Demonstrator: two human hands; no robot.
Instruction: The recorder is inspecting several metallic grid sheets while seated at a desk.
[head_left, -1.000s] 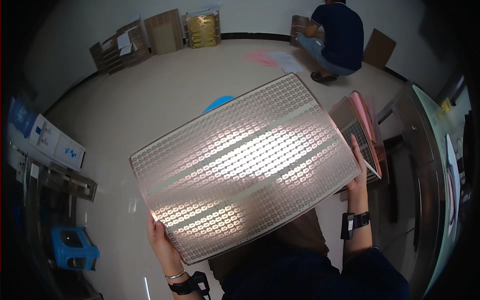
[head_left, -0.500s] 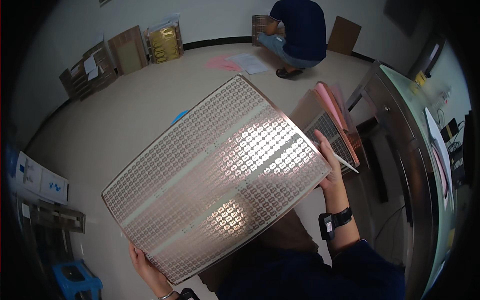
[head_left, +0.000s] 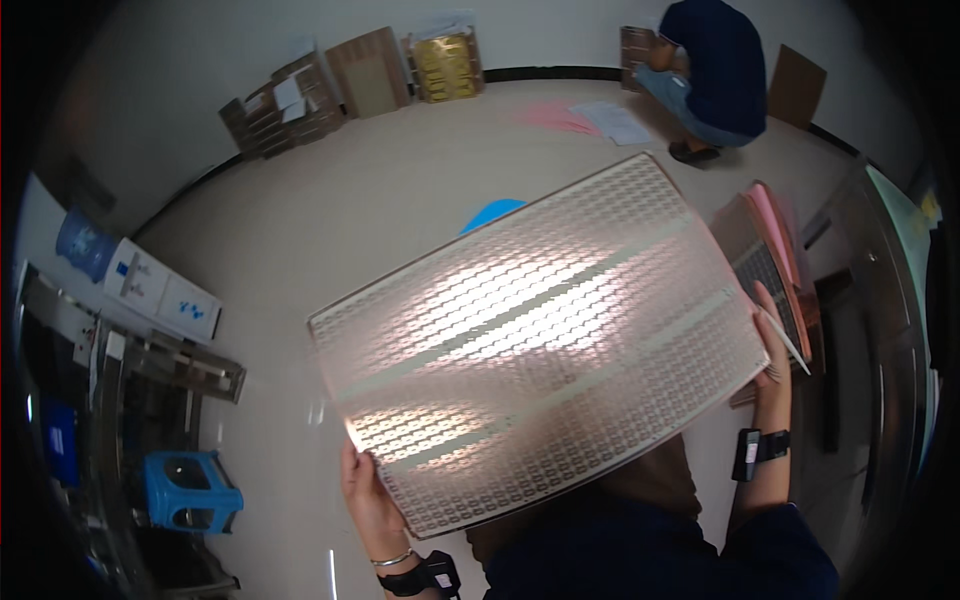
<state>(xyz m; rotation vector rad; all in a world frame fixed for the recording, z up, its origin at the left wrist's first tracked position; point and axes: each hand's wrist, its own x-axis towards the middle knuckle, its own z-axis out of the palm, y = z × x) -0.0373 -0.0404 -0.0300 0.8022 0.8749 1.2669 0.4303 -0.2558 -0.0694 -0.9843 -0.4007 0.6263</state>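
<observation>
A large copper-coloured circuit board panel (head_left: 545, 375), covered in rows of small repeated patterns with plain bands between them, is held tilted in front of me. Bright reflections wash out part of its face. My left hand (head_left: 372, 500) grips the lower left corner, its thumb at the edge and its other fingers partly hidden behind. At the right edge, my right hand (head_left: 770, 350) is closed around the panel's side. A thin white pen-like stick (head_left: 790, 345) juts out from that hand.
Upright panels (head_left: 775, 250) with pink sheets stand beyond my right hand, beside a desk (head_left: 880, 270). A person (head_left: 715, 80) crouches by the far wall near papers (head_left: 612, 122). More boards (head_left: 368, 75) lean there. A blue stool (head_left: 190, 490) and water dispenser (head_left: 160, 288) stand left.
My view has turned left, so the room sits further right in the picture. The panel has been turned slightly clockwise and its reflections have shifted. Both hands keep their hold.
</observation>
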